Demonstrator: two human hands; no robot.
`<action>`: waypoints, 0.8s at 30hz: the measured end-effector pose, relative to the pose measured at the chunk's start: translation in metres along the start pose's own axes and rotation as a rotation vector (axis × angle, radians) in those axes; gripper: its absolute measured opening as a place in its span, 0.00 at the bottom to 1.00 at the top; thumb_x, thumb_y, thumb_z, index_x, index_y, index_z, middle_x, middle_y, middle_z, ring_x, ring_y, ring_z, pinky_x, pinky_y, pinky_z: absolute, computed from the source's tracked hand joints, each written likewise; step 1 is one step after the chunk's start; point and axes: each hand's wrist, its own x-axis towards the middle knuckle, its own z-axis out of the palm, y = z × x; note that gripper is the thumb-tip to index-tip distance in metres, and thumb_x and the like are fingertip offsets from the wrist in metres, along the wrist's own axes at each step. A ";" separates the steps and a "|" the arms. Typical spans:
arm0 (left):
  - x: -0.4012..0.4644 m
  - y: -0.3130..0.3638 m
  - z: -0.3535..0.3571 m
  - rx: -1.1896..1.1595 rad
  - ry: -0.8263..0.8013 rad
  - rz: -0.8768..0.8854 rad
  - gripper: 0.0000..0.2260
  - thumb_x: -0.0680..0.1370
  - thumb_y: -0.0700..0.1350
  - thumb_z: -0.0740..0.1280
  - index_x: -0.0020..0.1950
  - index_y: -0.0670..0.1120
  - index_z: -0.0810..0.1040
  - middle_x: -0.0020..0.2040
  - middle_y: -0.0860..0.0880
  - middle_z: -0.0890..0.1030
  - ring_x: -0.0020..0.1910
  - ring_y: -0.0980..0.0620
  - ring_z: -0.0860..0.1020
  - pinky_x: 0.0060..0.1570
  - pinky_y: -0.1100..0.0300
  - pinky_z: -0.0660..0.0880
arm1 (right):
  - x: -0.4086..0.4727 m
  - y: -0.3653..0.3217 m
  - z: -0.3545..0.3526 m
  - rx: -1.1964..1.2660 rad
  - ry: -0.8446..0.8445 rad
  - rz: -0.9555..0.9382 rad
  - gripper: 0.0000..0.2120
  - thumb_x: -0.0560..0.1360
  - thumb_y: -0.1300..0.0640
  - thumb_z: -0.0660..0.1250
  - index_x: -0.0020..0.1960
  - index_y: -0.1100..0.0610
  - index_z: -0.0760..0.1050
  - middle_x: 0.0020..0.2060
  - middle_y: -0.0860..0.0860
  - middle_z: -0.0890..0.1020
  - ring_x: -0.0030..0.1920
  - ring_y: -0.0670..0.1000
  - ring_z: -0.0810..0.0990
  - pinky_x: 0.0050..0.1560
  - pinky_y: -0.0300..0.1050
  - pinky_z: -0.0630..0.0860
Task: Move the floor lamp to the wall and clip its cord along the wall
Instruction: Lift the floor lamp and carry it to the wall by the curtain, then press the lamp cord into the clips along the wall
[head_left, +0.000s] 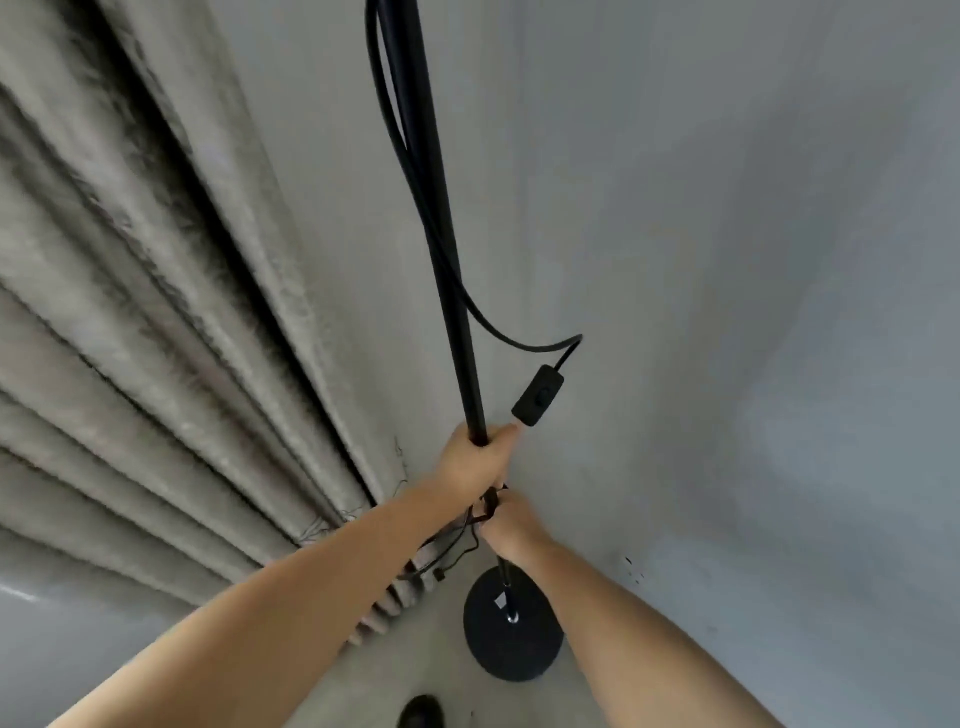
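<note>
Lamp pole (457, 291) upright, close to grey wall (727, 260), round base (511, 636) on floor just beside wall foot. Left hand (475, 462) wrapped shut round pole; right hand (511, 525) closed round pole just below, seemingly with a gather of cord too, though that part too dark to tell. Cord (410, 156) slack down pole, looping out to right, inline switch (537, 395) dangling just above left thumb. More cord trailing low by curtain hem (332, 525). Curtain (130, 312) hanging left of pole. Shoe toe (421, 712) near base. Risks, as judged: loose loop catching on base or underfoot if shifted further; switch swinging against wall; tall pole tipping if released before base sits flat; trailing cord dragging curtain. Clipping not yet begun.
</note>
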 end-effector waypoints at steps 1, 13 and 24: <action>0.019 -0.007 -0.001 -0.009 -0.011 0.012 0.23 0.78 0.49 0.62 0.23 0.47 0.62 0.22 0.48 0.66 0.23 0.51 0.67 0.35 0.56 0.69 | 0.018 0.000 0.000 -0.008 0.012 -0.004 0.13 0.74 0.57 0.60 0.31 0.52 0.69 0.28 0.49 0.73 0.29 0.49 0.72 0.30 0.43 0.69; 0.177 -0.092 0.017 0.004 -0.182 0.129 0.26 0.77 0.48 0.63 0.19 0.49 0.62 0.18 0.52 0.65 0.19 0.54 0.64 0.30 0.58 0.65 | 0.180 0.037 0.009 0.038 0.173 -0.047 0.12 0.75 0.59 0.60 0.33 0.53 0.69 0.29 0.48 0.74 0.28 0.45 0.72 0.29 0.37 0.70; 0.203 -0.131 0.029 -0.223 -0.082 0.500 0.21 0.76 0.52 0.65 0.23 0.53 0.66 0.19 0.57 0.65 0.18 0.56 0.63 0.22 0.67 0.66 | 0.228 0.073 0.026 -0.027 0.418 -0.386 0.18 0.76 0.51 0.59 0.28 0.51 0.67 0.27 0.49 0.74 0.31 0.52 0.75 0.33 0.46 0.72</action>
